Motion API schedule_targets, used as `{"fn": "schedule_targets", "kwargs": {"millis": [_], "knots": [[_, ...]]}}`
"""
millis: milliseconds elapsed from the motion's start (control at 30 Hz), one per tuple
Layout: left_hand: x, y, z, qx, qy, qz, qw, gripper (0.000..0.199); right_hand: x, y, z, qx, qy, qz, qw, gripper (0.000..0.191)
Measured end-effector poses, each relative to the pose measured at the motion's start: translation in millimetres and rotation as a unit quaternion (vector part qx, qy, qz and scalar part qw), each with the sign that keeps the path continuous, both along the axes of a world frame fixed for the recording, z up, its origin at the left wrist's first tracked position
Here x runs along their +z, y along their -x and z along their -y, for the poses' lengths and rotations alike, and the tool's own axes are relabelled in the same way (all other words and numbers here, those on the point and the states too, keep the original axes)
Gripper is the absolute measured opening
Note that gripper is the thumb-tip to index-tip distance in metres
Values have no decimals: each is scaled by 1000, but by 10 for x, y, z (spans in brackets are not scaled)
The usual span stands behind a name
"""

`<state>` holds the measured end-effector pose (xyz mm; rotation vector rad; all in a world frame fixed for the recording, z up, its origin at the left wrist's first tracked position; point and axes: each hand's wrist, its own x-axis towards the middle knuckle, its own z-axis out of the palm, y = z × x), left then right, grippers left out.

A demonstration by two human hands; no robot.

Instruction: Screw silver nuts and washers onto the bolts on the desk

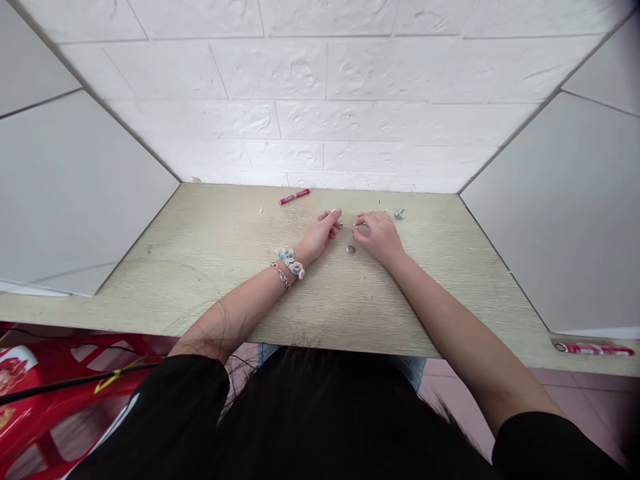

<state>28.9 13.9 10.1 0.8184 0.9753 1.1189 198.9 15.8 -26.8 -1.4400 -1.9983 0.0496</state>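
Observation:
Just above the wooden tabletop (200,267), my left hand (319,237) is closed, its fingers curled with the thumb on top. A small shiny metal piece (341,225) shows at its fingertips; its exact kind is too small to make out. Facing it across a narrow gap, my right hand (381,237) pinches another small metal piece (355,227) between thumb and fingers. On the table between and slightly below the hands lies a round metal washer (351,250). Beyond my right hand sits a little cluster of metal parts (399,214).
A red tube (295,197) lies toward the white brick-patterned wall (300,120). Another red tube (595,349) rests at the table's right front edge. Grey panels (65,193) enclose both sides. A red plastic stool (45,387) and a black cable (75,383) are at lower left.

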Motion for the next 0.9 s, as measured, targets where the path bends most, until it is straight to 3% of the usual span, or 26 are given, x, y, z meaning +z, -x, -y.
{"fn": "schedule_targets", "kwargs": {"millis": [233,400,567,900], "knots": [[-49,9,5,-2,-69,-54,996,10,-30,60,56,22,54,66,996,6],[-34,4,20,-24,-29,-33,999,6,-26,69,58,14,70,54,996,11],[-44,43,-39,-31,29,57,997,17,-21,115,76,2,46,2,999,47],[-154,100,-113,-188,14,47,981,21,-89,183,67,74,-49,-40,995,42]]}}
